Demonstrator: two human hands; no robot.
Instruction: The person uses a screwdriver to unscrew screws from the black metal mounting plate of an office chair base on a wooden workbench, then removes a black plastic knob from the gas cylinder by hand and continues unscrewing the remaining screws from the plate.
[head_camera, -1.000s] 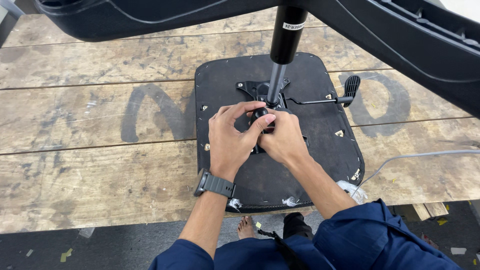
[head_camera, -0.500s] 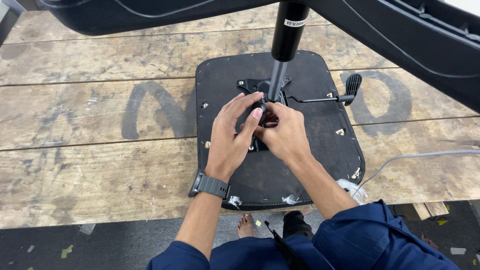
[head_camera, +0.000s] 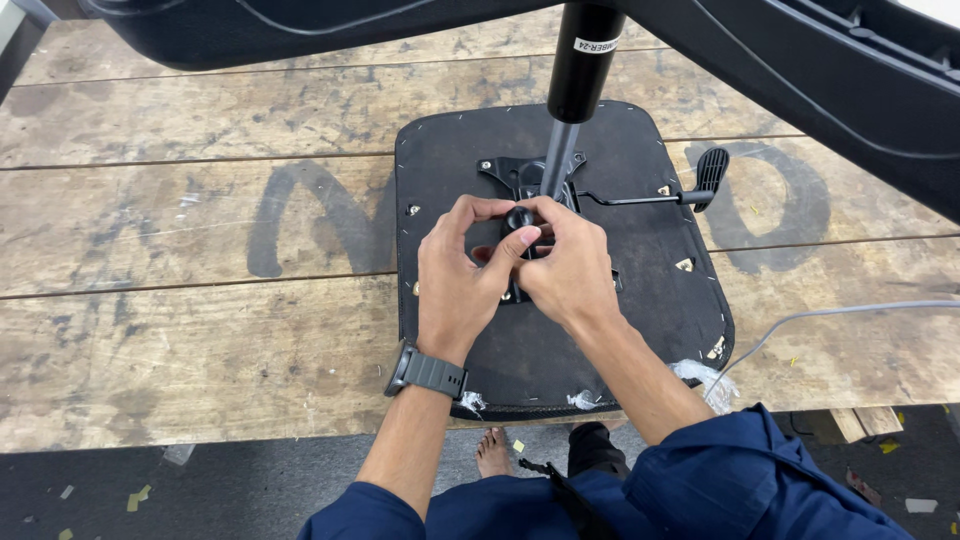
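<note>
Both hands meet at the middle of the upturned chair seat (head_camera: 620, 300): the left hand (head_camera: 462, 275) and right hand (head_camera: 565, 270) pinch a small black knob (head_camera: 520, 218), fingers curled close around it. The mechanism plate (head_camera: 520, 175) is already mounted, gas cylinder (head_camera: 575, 90) standing at 12 o'clock, lever (head_camera: 660, 195) at 3; the knob seems unfinished. The seat lies on a scuffed wooden table (head_camera: 180, 330); grey littered floor (head_camera: 200, 490) at 6.

Left hand (head_camera: 458, 280): fingers curled, thumb and forefinger pinched inward | Right hand (head_camera: 566, 268): cupped, fingertips met with the left's | Both forearms: bare, extended forward, sleeves pushed up
</note>
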